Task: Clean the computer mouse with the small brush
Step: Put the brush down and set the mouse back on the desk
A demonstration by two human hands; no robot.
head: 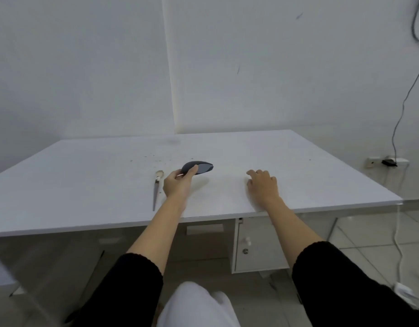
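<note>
With the left hand [177,185] gripping the dark grey rounded plastic computer mouse [198,168] just above the white bench [85,185], the empty, loosely spread right hand [262,185] should cross to fetch the small pale-bristled brush [157,187] lying just left of that left hand.

The table [85,175] is being left bare across its far half and both outer sides, so passage is being allowed there. The middle near strip is being blocked by the brush [156,190], the left hand [176,185] gripping the mouse [199,168], and the right hand [262,186] lying flat
</note>
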